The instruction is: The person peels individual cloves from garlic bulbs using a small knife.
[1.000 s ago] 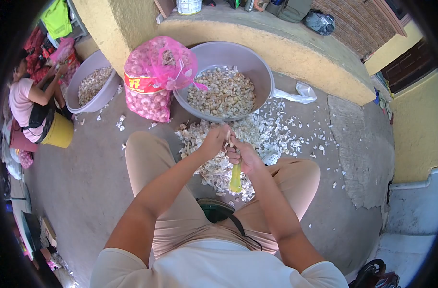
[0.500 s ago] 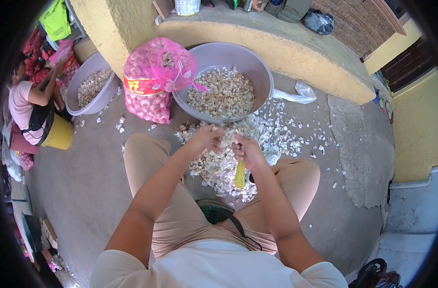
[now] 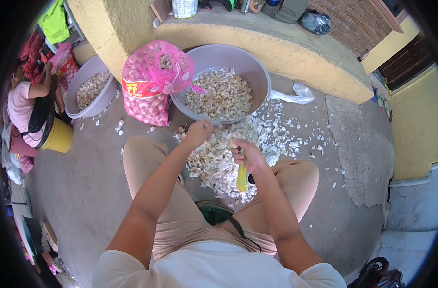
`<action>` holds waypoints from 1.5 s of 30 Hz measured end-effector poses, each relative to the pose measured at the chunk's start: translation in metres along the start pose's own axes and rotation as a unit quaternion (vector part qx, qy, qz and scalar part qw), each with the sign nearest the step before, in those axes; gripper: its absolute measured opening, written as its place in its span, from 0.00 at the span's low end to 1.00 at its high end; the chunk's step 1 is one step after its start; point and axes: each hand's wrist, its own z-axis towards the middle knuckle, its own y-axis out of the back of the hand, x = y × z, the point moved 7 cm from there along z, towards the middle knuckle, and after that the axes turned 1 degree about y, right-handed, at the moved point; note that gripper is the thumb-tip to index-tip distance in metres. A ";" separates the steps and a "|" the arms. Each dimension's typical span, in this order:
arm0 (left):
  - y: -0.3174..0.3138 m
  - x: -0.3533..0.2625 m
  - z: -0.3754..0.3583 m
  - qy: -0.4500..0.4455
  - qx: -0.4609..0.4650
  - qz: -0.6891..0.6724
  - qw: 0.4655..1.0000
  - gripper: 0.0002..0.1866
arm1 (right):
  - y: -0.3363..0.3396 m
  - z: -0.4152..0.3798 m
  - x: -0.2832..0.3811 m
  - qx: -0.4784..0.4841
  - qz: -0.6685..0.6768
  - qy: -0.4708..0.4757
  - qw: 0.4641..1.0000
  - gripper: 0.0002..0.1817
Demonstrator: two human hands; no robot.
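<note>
My left hand (image 3: pixel 198 133) is closed near the front rim of a large grey basin (image 3: pixel 268 81) holding garlic cloves (image 3: pixel 219 93); what it grips, if anything, is too small to tell. My right hand (image 3: pixel 246 155) is wrapped round a yellow-green handle (image 3: pixel 242 178) that hangs down from the fist. A pale piece, seemingly garlic, shows at its thumb and fingertips. Under both hands lies a heap of white garlic skins (image 3: pixel 214 168) between my legs.
A pink mesh sack of garlic (image 3: pixel 147 108) stands left of the basin. Further left, a person (image 3: pixel 29 103) sits on a yellow bucket (image 3: pixel 59 137) beside another basin (image 3: pixel 74 91). A plastic bag (image 3: pixel 301 93) lies by the concrete ledge (image 3: pixel 276 45).
My left hand has moved up and left, away from my right hand, toward the basin rim. My right hand stays nearly in place with the yellow-green handle. The seated person's arm has shifted.
</note>
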 end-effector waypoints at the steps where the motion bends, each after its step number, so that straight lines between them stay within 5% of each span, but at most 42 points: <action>1: 0.009 -0.006 0.013 -0.064 -0.088 -0.080 0.991 0.19 | 0.000 0.000 0.000 -0.007 -0.014 0.004 1.000 0.06; 4: 0.030 -0.018 0.029 -0.193 -0.245 -0.185 0.932 0.24 | 0.000 0.005 -0.005 0.000 -0.018 -0.003 1.000 0.08; 6: 0.020 -0.026 0.030 -0.238 -0.190 -0.154 0.940 0.24 | -0.001 0.004 -0.006 -0.002 -0.036 -0.007 0.999 0.08; 10: -0.033 -0.054 -0.027 -0.252 0.130 0.119 0.951 0.19 | 0.001 0.007 -0.007 -0.014 -0.130 0.002 0.991 0.09; 13: -0.042 -0.048 -0.036 -0.228 0.149 0.221 0.936 0.21 | 0.003 0.007 -0.010 -0.031 -0.159 -0.005 0.987 0.09; 22: -0.044 -0.036 -0.036 -0.242 0.151 0.094 0.954 0.25 | -0.004 0.003 -0.014 -0.007 -0.225 -0.009 0.974 0.07; 25: -0.049 -0.011 -0.033 0.029 0.246 -0.066 0.967 0.25 | -0.003 0.001 -0.008 0.010 -0.330 0.035 0.943 0.09; 31: -0.051 -0.013 -0.037 0.056 0.276 -0.252 0.926 0.23 | -0.016 -0.005 0.004 0.072 -0.264 0.035 0.961 0.19; 35: -0.044 0.004 -0.023 0.073 0.274 -0.364 0.887 0.21 | -0.021 -0.009 0.015 0.038 -0.431 0.109 0.895 0.15; 37: -0.023 -0.009 -0.021 0.060 0.253 -0.379 0.888 0.21 | -0.024 -0.010 0.019 0.037 -0.487 0.173 0.855 0.12; 40: -0.014 -0.004 -0.016 0.068 0.208 -0.321 0.921 0.21 | -0.023 -0.019 0.022 -0.006 -0.454 0.053 0.889 0.12; 45: -0.012 0.005 -0.012 0.082 0.187 -0.232 0.951 0.20 | -0.003 0.014 0.009 -0.004 -0.613 0.024 0.789 0.15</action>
